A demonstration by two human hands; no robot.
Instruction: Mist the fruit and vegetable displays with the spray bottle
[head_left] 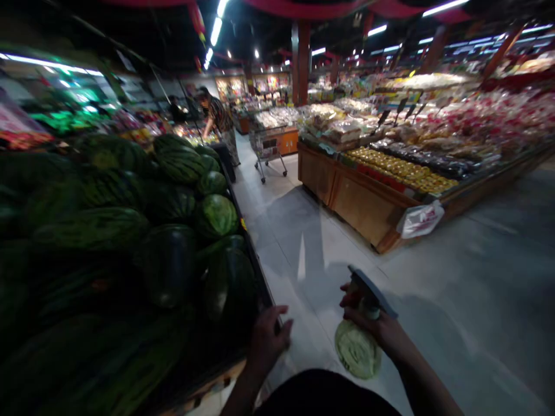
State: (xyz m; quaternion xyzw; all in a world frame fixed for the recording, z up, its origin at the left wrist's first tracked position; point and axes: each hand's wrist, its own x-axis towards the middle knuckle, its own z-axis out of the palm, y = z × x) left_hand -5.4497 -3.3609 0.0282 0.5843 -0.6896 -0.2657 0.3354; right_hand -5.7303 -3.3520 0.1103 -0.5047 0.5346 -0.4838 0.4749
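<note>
My right hand point(368, 315) is wrapped round the neck of a spray bottle point(358, 351), below its grey-blue trigger head. The bottle's round body is pale green, and its contents are blurred. It hangs above the floor, to the right of the watermelon stand. My left hand point(269, 335) holds nothing; its fingers are curved and apart, close to the stand's dark edge point(255, 260). Several dark green watermelons point(171, 263) are heaped on the left. A lighter striped watermelon point(217, 215) lies by the stand's edge.
A shopping cart point(267, 144) stands in the aisle ahead. Beyond the watermelons, a person point(219, 121) leans over produce. On the right is a wooden display stand point(353, 196) with packaged goods; a plastic bag point(420, 219) hangs at its corner. Pale floor point(281, 214) runs between.
</note>
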